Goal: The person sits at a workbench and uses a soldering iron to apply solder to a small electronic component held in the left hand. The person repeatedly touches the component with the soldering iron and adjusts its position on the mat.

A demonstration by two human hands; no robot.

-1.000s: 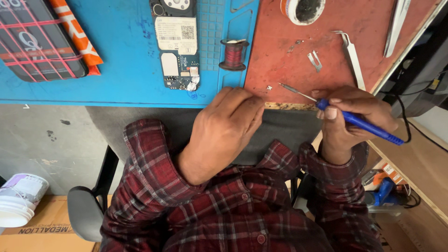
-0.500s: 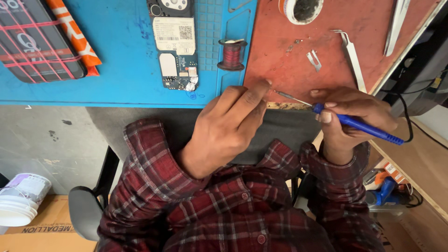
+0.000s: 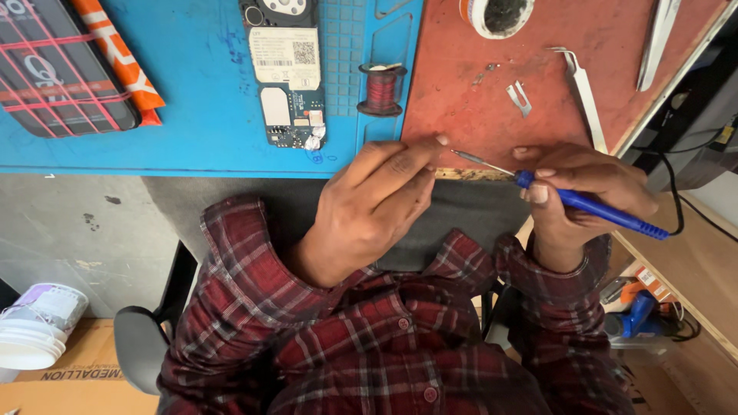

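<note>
My right hand [image 3: 573, 192] grips a blue-handled soldering iron [image 3: 592, 206] like a pen. Its thin metal tip [image 3: 465, 157] points left over the near edge of the red mat [image 3: 477, 115]. My left hand [image 3: 377, 207] lies palm down with its fingers stretched out. Its fingertips rest on that mat's edge, just left of the iron's tip, and nothing shows in this hand. An opened phone with a bare circuit board [image 3: 288, 77] lies on the blue mat [image 3: 192, 131], with a spool of red wire [image 3: 382, 88] to its right.
Tweezers [image 3: 584, 96], a small metal clip [image 3: 520, 97] and a white round tin [image 3: 498, 14] lie on the red mat. More tweezers [image 3: 661, 23] sit far right. A plaid phone case [image 3: 54, 73] and orange packet [image 3: 119, 58] lie far left. A white bucket [image 3: 34, 334] stands on the floor.
My left hand has uncurled from a loose fist and stretched its fingers up to the mat's edge by the iron's tip. The right hand and iron have barely moved.
</note>
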